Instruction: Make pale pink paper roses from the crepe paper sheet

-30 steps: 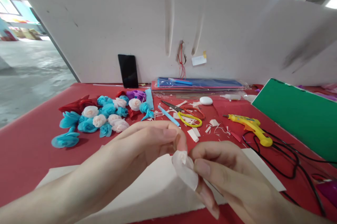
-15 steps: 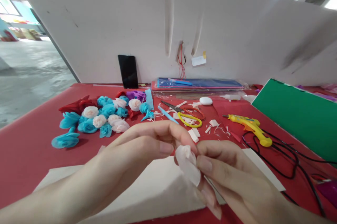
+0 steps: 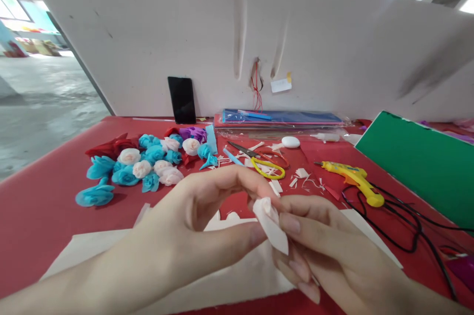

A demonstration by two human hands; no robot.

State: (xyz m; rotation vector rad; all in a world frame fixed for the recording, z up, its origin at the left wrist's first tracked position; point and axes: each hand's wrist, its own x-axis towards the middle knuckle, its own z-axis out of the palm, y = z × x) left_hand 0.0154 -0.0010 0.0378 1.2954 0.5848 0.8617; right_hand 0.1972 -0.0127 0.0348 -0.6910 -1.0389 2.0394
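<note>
Both my hands meet low in the middle of the view over a pale sheet of paper (image 3: 229, 280) on the red table (image 3: 44, 206). Between them is a small rolled pale-pink paper flower (image 3: 272, 221). My left hand (image 3: 207, 226) pinches it, forefinger above and thumb below. My right hand (image 3: 318, 246) grips its lower end with thumb and curled fingers. A loose flap of the paper hangs down toward the right fingers.
A heap of blue, white, red and purple paper flowers (image 3: 148, 164) lies at the left. Yellow-handled scissors (image 3: 264, 164), paper scraps, a yellow glue gun (image 3: 351, 179) with black cable, a green sheet (image 3: 422, 162), packed paper sheets (image 3: 281, 118) and a black phone (image 3: 181, 100) lie beyond.
My left thumb has dropped below the flower while the forefinger arches over it. The flower has turned and shifted slightly right. The view has nudged a little.
</note>
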